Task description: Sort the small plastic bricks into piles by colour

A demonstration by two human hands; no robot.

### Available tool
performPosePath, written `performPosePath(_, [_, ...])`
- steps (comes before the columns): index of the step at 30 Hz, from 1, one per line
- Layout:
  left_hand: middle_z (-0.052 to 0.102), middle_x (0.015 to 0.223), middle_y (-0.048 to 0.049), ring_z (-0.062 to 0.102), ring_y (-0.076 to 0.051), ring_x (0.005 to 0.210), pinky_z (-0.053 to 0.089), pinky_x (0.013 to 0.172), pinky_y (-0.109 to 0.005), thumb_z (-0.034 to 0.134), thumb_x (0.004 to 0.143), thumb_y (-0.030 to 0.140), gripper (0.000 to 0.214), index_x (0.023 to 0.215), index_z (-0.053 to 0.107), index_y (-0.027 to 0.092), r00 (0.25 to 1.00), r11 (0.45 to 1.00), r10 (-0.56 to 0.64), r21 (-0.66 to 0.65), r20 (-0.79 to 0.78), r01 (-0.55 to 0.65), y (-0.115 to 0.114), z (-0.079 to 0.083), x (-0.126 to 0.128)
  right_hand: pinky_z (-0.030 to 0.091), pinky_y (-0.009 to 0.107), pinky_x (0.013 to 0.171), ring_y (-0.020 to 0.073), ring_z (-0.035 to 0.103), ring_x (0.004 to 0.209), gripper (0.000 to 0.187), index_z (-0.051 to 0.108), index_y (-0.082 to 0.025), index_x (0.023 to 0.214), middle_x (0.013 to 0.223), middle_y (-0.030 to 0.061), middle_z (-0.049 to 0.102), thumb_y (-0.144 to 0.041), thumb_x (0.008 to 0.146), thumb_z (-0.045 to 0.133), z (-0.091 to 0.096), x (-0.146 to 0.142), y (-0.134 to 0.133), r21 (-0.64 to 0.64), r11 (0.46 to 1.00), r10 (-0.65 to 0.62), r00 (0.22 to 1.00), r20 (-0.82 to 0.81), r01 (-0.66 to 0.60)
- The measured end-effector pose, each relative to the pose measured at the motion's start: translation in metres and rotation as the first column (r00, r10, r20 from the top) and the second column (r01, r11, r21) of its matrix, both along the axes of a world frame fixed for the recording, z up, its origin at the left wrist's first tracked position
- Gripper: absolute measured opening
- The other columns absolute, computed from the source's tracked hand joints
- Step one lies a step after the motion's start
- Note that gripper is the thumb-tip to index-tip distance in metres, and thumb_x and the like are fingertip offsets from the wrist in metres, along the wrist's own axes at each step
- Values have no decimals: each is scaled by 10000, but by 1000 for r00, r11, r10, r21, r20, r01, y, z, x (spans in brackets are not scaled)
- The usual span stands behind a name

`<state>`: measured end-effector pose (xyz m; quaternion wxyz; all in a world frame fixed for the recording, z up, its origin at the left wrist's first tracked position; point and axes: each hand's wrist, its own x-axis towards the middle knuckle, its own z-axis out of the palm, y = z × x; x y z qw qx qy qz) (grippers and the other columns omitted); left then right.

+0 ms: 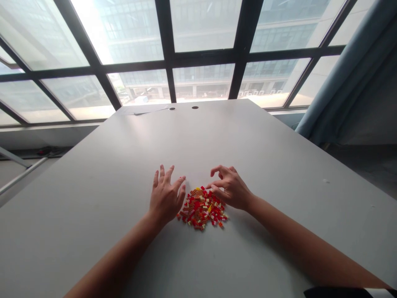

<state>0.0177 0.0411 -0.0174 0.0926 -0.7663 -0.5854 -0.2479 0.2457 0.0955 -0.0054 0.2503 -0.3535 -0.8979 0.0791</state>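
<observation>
A loose pile of small toy building bricks (198, 209), mostly red and orange with some yellow, cream and pink, lies on the white table (198, 140). At the pile's left edge is my left hand (166, 196), its back up and fingers spread, with no brick visible in it. A tiny red bit shows by its index finger. Over the pile's upper right side is my right hand (231, 188), fingers bent and apart, the index finger and thumb pointing at the bricks. Nothing shows between those fingertips. Whether they touch a brick is too small to tell.
Flat sheets, seemingly paper (151, 111), lie at the table's far left edge, beside two round dark cable holes (194, 107). Large dark-framed windows (203, 80) stand behind the table. A blue-grey curtain (344, 78) hangs at the right. A white metal bar (23, 176) is at the left.
</observation>
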Motion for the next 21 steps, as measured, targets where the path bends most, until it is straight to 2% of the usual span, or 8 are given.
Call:
performPosePath(5, [401,1440,-113,215,-403,1380,257,1065,-621,462,883,258,328,1150,651,238,999,999,36,-18,-5,-36,-1,-1,-1,291,349,811,157,502,825,318,717,-295,1060,1105,80,541,-285,890,448,-2,-13,1,-77,996,-28,994,107,36])
performPosePath(9, [352,1476,-75,178,-380,1397,238,1080,-608,470,881,252,355,1202,612,297,997,997,-78,-24,-22,78,-5,5,2,306,366,835,187,511,921,373,637,-317,1190,1161,90,510,-284,901,404,0,-26,1,-137,990,-4,991,130,22])
performPosePath(11, [332,1490,-52,162,-378,1402,220,1085,-613,493,868,257,339,1175,627,313,994,994,-105,-21,-35,104,-5,7,3,316,373,836,183,514,881,380,677,-282,1137,1148,88,522,-262,894,385,0,-25,2,-146,989,-25,996,86,37])
performPosePath(13, [331,1492,-53,170,-390,1397,215,1082,-622,505,861,259,314,1134,653,306,995,996,-85,-31,-45,84,-4,6,4,322,372,837,172,509,826,380,742,-244,999,1092,78,551,-240,883,379,0,-19,2,-132,990,-45,999,12,46])
performPosePath(15, [338,1488,-72,190,-403,1388,224,1072,-628,506,859,256,309,1123,663,288,998,998,-41,-46,-49,39,-3,4,2,326,364,834,168,502,806,380,767,-238,888,1042,62,572,-222,869,387,-1,-11,3,-126,992,9,999,-51,-16])
performPosePath(18, [337,1488,-95,195,-411,1384,245,1058,-633,495,862,249,348,1179,635,275,998,998,35,-41,-42,-37,-2,1,-2,331,359,832,167,494,811,368,765,-265,898,1050,50,578,-210,857,403,-2,-4,2,-128,980,146,987,-73,-154])
performPosePath(21, [352,1480,-94,204,-396,1386,253,1068,-606,467,875,238,357,1190,629,277,997,997,64,-31,-34,-65,-5,1,-5,333,364,823,170,483,815,373,743,-294,985,1085,51,575,-200,848,410,-2,-4,-1,-101,970,220,975,-40,-223])
